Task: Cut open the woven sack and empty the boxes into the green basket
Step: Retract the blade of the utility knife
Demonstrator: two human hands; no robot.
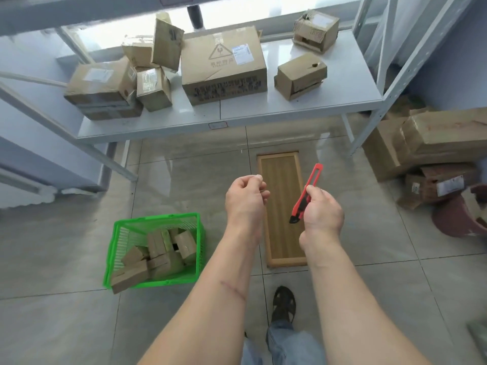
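The green basket [116, 248] stands on the tiled floor at the lower left with several small cardboard boxes [158, 255] piled inside; one box leans over its front rim. My right hand [322, 209] grips a red utility knife [307, 192], its tip pointing up and away. My left hand [246, 197] is raised beside it, thumb and fingers pinched together; whether they hold anything is too small to tell. No woven sack is in view.
A grey metal shelf [237, 115] ahead carries several cardboard boxes, the largest [224, 64] in the middle. A wooden panel [283, 206] lies on the floor under my hands. More boxes [432, 143] are stacked at the right. My foot [283, 304] is below.
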